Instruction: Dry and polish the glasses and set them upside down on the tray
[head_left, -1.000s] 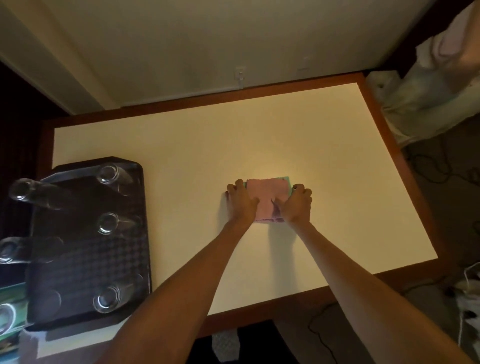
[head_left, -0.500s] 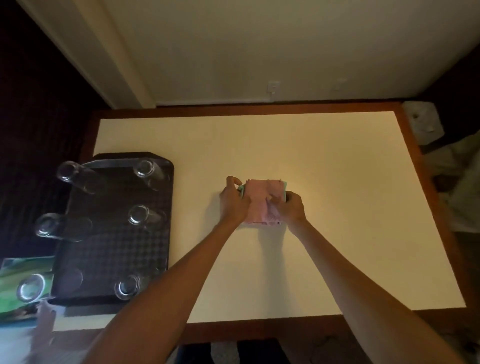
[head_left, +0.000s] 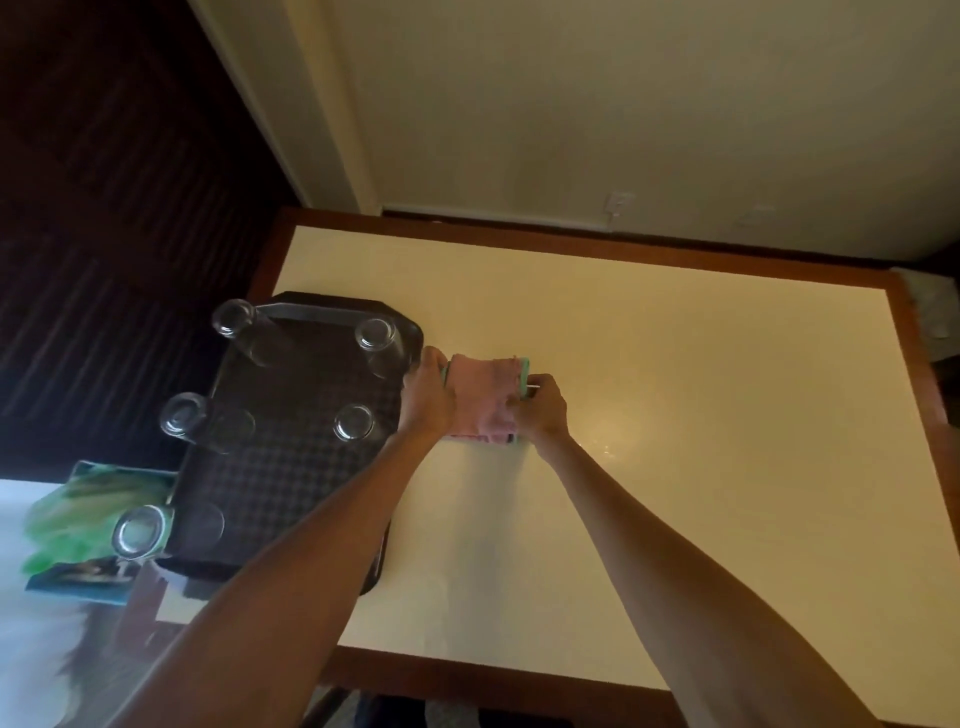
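Five glasses stand inverted on the tray in the head view. We note the left hand and right hand, set apart, each gripping one edge of the folded cloth on the table. Hazard: the left forearm crosses the tray corner, so a careless sweep may topple a glass

cream table edged in wood, pale wall behind, dark panelling left.
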